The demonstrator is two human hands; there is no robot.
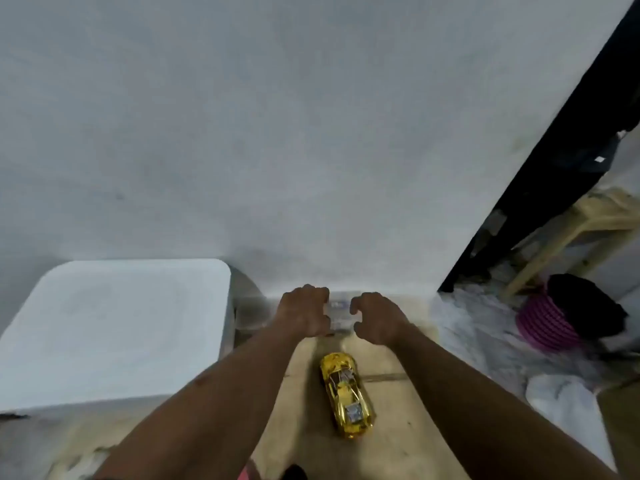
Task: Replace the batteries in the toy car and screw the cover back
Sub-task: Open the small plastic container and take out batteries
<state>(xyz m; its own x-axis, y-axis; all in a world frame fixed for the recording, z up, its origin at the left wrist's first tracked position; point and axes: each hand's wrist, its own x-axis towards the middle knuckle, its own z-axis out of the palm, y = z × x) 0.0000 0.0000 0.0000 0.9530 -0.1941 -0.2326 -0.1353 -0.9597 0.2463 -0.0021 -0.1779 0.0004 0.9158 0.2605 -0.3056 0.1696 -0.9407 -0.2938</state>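
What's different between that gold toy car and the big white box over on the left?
The toy car is shiny gold; the white box is plain and dull. The box looks far bigger than the car. The car lies between the forearms; the box stands to the left, by the wall. Shared: neither the left hand nor the right hand touches either.

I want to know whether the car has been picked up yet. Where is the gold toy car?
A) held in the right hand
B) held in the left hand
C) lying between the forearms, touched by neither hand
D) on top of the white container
C: the gold toy car lies on the tan surface between the forearms, with the left hand and right hand farther ahead, off it.
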